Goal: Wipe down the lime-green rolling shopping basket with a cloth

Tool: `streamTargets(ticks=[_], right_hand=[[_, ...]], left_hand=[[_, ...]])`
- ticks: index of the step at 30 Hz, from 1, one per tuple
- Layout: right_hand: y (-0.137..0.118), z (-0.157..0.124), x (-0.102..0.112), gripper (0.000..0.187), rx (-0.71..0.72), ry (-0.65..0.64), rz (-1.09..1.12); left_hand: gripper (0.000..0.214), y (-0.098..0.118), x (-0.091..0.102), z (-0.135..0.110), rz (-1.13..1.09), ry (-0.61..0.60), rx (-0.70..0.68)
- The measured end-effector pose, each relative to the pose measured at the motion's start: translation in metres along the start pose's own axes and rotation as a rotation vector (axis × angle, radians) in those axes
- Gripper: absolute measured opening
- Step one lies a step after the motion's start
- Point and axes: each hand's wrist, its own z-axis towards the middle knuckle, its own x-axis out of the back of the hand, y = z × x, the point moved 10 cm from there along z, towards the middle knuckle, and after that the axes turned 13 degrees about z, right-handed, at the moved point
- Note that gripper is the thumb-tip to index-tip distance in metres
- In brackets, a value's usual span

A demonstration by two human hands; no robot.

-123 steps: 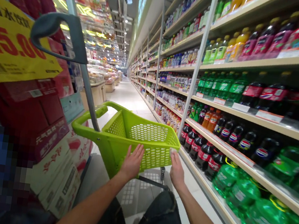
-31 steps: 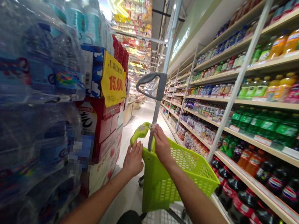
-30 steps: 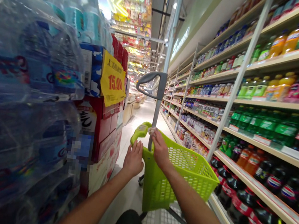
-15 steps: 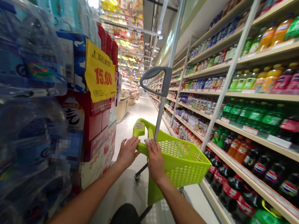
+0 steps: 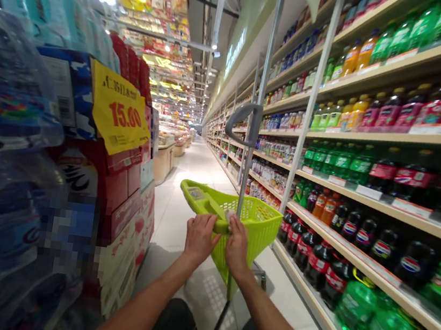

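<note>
A lime-green plastic shopping basket on wheels [image 5: 256, 221] stands in a shop aisle in front of me. A grey metal pole [image 5: 251, 153] rises from it and ends in a grey loop handle [image 5: 245, 122]. My left hand [image 5: 199, 236] grips the basket's near green rim, fingers curled over it. Beside it, my right hand [image 5: 237, 246] is closed on the rim at the foot of the pole, with a small whitish thing pinched in its fingers that I cannot make out.
Shelves of soft-drink bottles [image 5: 358, 226] line the right side. On the left are shrink-wrapped packs of water bottles [image 5: 10, 121], red cartons [image 5: 120, 184] and a yellow price tag [image 5: 118, 108]. A pale tiled aisle [image 5: 196, 167] runs ahead between them.
The basket has swung round so that its near rim faces me, and it now sits lower and more central. Both hands stayed on the rim and moved closer together.
</note>
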Motion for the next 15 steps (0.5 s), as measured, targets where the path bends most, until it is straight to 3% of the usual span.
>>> streamTargets(ticks=[4, 6, 11, 13, 15], right_hand=[[-0.029, -0.010, 0.007, 0.060, 0.113, -0.069, 0.016], [-0.028, -0.017, 0.013, 0.059, 0.151, -0.087, 0.003], [0.026, -0.033, 0.054, 0.058, -0.091, 0.266, -0.087], [0.025, -0.035, 0.058, 0.061, -0.104, 0.321, -0.087], [0.011, -0.030, 0.056, 0.061, -0.027, 0.277, -0.079]], left_hand=[[0.047, 0.005, -0.008, 0.010, -0.049, -0.004, -0.128], [0.049, 0.004, -0.018, 0.013, -0.035, -0.057, -0.156], [0.052, 0.024, -0.025, 0.011, -0.008, -0.095, -0.158], [0.053, 0.037, -0.023, 0.010, 0.007, -0.107, -0.147], [0.053, 0.046, -0.018, 0.010, 0.023, -0.115, -0.151]])
